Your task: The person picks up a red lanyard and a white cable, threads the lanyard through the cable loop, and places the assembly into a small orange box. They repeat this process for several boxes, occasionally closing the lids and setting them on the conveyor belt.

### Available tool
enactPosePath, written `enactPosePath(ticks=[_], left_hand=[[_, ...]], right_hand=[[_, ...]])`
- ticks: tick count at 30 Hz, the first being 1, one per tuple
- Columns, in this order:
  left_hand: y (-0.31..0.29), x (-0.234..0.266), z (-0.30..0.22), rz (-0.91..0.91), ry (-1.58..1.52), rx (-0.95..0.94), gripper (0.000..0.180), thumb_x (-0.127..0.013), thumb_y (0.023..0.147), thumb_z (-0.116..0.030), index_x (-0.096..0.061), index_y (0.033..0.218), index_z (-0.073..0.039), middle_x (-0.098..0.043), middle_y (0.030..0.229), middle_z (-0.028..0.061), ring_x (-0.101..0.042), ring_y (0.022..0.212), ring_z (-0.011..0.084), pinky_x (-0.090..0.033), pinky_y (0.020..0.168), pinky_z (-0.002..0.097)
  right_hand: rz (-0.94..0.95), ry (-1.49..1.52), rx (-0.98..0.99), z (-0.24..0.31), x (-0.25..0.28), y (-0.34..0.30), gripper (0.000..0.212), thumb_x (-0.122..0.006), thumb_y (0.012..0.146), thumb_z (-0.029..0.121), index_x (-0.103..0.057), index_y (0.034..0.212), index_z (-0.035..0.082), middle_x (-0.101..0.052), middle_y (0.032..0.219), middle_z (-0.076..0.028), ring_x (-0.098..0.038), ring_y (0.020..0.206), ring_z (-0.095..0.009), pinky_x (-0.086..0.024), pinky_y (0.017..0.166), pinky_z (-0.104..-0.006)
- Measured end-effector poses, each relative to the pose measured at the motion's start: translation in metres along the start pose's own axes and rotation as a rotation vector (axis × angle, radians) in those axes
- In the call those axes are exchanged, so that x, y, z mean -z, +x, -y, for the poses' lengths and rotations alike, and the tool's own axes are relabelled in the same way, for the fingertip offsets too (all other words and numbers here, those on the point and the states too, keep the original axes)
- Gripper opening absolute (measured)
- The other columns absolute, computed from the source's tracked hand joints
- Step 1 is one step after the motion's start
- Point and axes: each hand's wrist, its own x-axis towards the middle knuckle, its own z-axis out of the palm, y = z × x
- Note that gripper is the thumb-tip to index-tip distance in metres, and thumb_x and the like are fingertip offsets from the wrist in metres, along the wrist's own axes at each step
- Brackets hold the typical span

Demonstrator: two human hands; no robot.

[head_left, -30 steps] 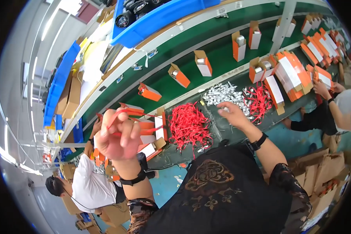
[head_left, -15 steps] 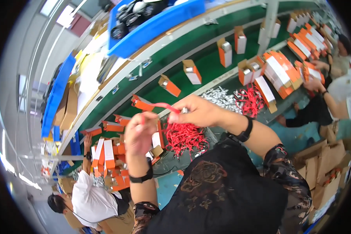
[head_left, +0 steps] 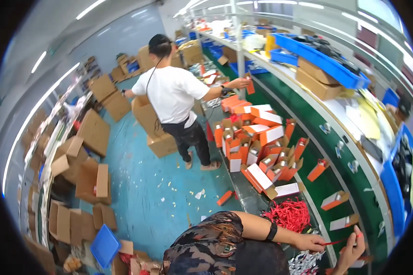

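Note:
My left hand (head_left: 310,242) is closed on one end of a thin red strap (head_left: 336,242). The strap runs taut to my right hand (head_left: 352,247), whose fingers pinch its other part; some red shows at the fingertips. Just beyond my left forearm lies a heap of red straps (head_left: 289,214) on the dark bench. Under my left hand is a pile of silvery-white small pieces (head_left: 304,263), too small to name. An open orange-and-white box (head_left: 343,222) stands on the green conveyor belt beside my hands.
Many open orange-and-white boxes (head_left: 261,176) crowd the bench. Farther off, a co-worker in a white shirt (head_left: 174,94) reaches to the belt. Blue bins (head_left: 321,59) line the shelf at right. Cardboard cartons (head_left: 92,181) stand on the left, and a small orange box (head_left: 225,198) lies near the bench edge.
My view has swung left, bringing the co-worker and floor into sight. My hands now appear at lower right; the red strap is stretched between them.

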Motion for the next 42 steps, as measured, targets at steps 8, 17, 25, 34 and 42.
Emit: enactPosePath(ticks=[8, 17, 25, 34, 42], left_hand=[[-0.046, 0.032, -0.014, -0.334, -0.104, 0.033, 0.025, -0.05, 0.102, -0.034, -0.06, 0.095, -0.012, -0.048, 0.071, -0.0063, -0.046, 0.063, 0.0057, -0.04, 0.055, 0.0238], [-0.036, 0.043, -0.061, -0.718, -0.521, -0.143, 0.024, -0.046, 0.103, -0.033, -0.057, 0.092, -0.014, -0.066, 0.108, 0.0074, -0.062, 0.104, 0.0273, -0.046, 0.1, 0.042], [-0.006, 0.012, -0.062, -0.591, -0.151, 0.282, 0.027, -0.047, 0.103, -0.035, -0.05, 0.088, -0.013, -0.033, 0.059, -0.0059, -0.026, 0.047, 0.0065, -0.023, 0.046, 0.0247], [0.002, -0.017, -0.048, -0.461, -0.217, -0.027, 0.053, -0.036, 0.105, -0.045, -0.042, 0.066, -0.01, -0.034, 0.06, -0.0012, -0.025, 0.049, 0.0105, -0.023, 0.05, 0.0283], [0.003, 0.011, -0.077, -0.549, -0.15, -0.245, 0.046, -0.044, 0.103, -0.033, -0.037, 0.064, -0.011, -0.035, 0.061, 0.0008, -0.03, 0.052, 0.0116, -0.028, 0.053, 0.029]], right_hand=[[-0.069, -0.217, 0.359, -0.014, -0.003, -0.006, 0.018, -0.06, 0.094, 0.005, -0.067, 0.107, -0.004, -0.043, 0.072, -0.002, -0.04, 0.062, -0.012, -0.03, 0.055, -0.0298], [0.355, 0.733, -1.082, -0.051, -0.073, -0.113, 0.018, -0.067, 0.092, 0.02, -0.069, 0.096, 0.003, -0.057, 0.065, 0.001, -0.051, 0.06, -0.008, -0.04, 0.055, -0.0259], [0.127, 0.994, -1.192, -0.089, -0.051, -0.171, 0.019, -0.07, 0.091, 0.023, -0.064, 0.097, 0.006, -0.051, 0.067, 0.005, -0.041, 0.052, -0.003, -0.029, 0.043, -0.0199], [0.362, 0.465, -0.644, -0.025, -0.047, -0.098, 0.068, -0.078, 0.081, 0.021, -0.048, 0.138, 0.0, -0.064, 0.114, -0.01, -0.059, 0.108, -0.019, -0.044, 0.098, -0.0324], [0.502, 0.749, -0.425, -0.025, -0.084, -0.058, 0.025, -0.068, 0.09, 0.013, -0.062, 0.109, -0.002, -0.067, 0.1, -0.007, -0.061, 0.096, -0.012, -0.048, 0.086, -0.0305]])
